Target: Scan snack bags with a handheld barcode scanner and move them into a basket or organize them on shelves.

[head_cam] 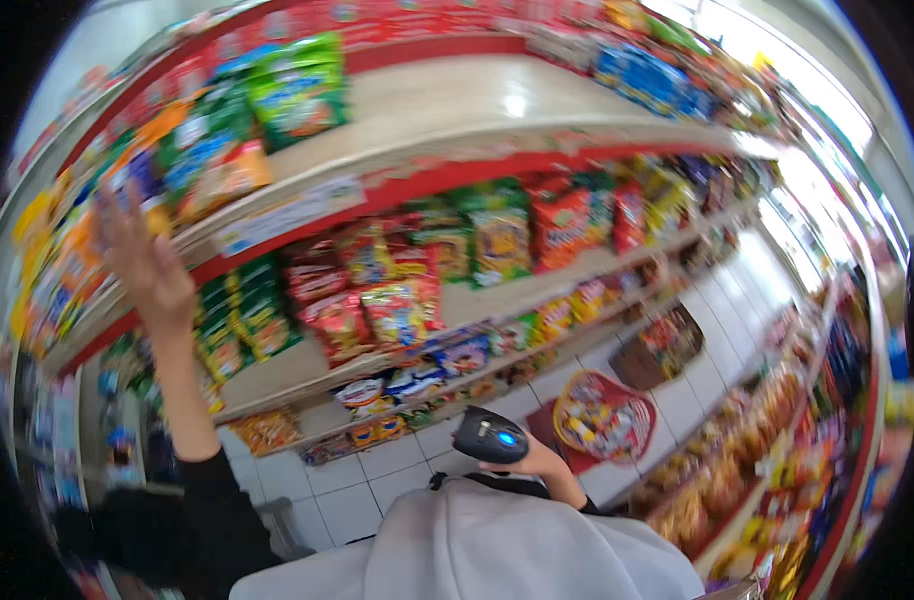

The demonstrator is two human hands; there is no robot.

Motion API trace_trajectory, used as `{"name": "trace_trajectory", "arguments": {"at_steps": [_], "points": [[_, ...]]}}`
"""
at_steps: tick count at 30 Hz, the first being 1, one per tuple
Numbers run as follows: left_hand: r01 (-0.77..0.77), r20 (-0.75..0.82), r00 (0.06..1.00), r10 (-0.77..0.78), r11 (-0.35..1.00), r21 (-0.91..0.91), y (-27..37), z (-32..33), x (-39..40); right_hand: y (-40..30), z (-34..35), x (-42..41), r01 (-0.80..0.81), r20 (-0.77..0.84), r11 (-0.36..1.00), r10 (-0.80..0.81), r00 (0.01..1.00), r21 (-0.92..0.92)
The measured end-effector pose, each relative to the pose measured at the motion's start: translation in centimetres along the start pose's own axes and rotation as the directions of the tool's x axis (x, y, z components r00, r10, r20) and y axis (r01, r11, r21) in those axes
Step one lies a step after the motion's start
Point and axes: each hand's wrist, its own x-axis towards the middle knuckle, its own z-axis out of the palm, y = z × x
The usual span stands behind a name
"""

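Observation:
At the left, my left hand (145,262) is raised with its fingers spread, in front of snack packets on the upper shelf; whether it touches them is unclear. Orange and yellow snack bags (74,255) lie around its fingertips. Green snack packets (295,94) stand to its right on the same shelf. My right hand (535,459), low in the middle near my body, is closed around a black handheld barcode scanner (490,435) with a lit blue light on top. The scanner's handle is mostly hidden.
Shelves (457,142) with red edges hold many snack bags. On the tiled floor (352,480) stand a red basket (648,420) of small packets and a brown box (629,364) with packets. A second rack (839,480) of packaged snacks runs along the right. A grey object is low at left.

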Motion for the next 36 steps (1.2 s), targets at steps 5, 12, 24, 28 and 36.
{"name": "trace_trajectory", "arguments": {"at_steps": [5,12,24,28,36], "points": [[-0.128,0.050,0.990,0.131,0.991,-0.046,3.4,2.2,-0.4,-0.4,0.7,-1.7,0.095,-0.055,0.993,-0.099,0.994,-0.069],[-0.195,0.164,0.967,0.193,0.981,0.000,4.7,4.0,-1.8,1.8,0.5,-7.2,0.122,-0.279,0.991,-0.130,0.951,-0.047],[0.138,0.314,0.934,0.169,0.641,-0.755,27.5,5.0,-9.3,4.4,-6.3,-16.4,-0.051,-0.711,0.991,0.125,0.692,0.125],[0.330,0.470,0.753,0.461,0.353,-0.875,40.8,5.7,-14.3,5.0,-9.5,-19.9,-0.061,-0.786,0.993,0.117,0.608,0.101],[0.582,0.344,0.269,0.900,0.132,-0.802,60.4,7.7,-28.4,11.9,-10.7,-29.9,-0.125,-0.934,0.963,0.263,0.242,0.239]]}}
